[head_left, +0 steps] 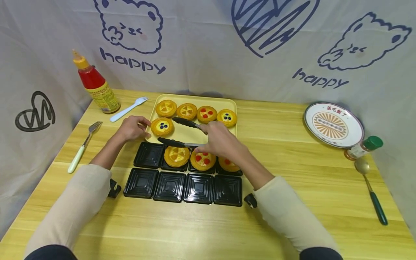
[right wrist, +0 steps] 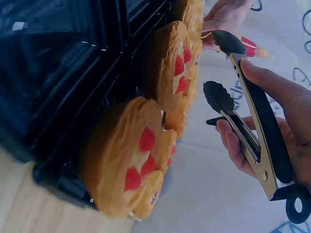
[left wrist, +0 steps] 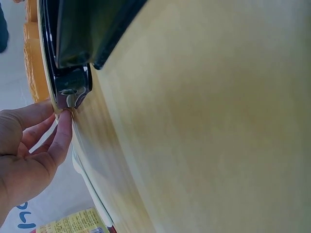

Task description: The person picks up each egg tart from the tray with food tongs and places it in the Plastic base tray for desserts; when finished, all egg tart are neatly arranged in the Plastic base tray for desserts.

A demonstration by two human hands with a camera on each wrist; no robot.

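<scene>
My right hand (head_left: 221, 141) grips black-tipped tongs (right wrist: 262, 131), whose tips stand apart over the yellow tray (head_left: 191, 136). They point toward a tart with blueberries (head_left: 162, 126) at the tray's left, with nothing between them. With thumb and fingers, my left hand (head_left: 134, 128) pinches the tray's left edge, as the left wrist view (left wrist: 36, 141) also shows. More tarts (head_left: 206, 114) line the tray's back. In front, tarts sit in black square containers: one with orange-yellow wedges (head_left: 177, 156), one with red berries (head_left: 203, 160) and another berry tart (head_left: 228, 164) partly hidden by my right hand.
Black containers (head_left: 169, 186) fill the front row. A sauce bottle (head_left: 99, 86), a light blue fork (head_left: 129, 109) and a green-handled fork (head_left: 85, 146) lie left. To the right are a plate (head_left: 333, 124), a green-capped jar (head_left: 363, 147) and a spoon (head_left: 372, 191).
</scene>
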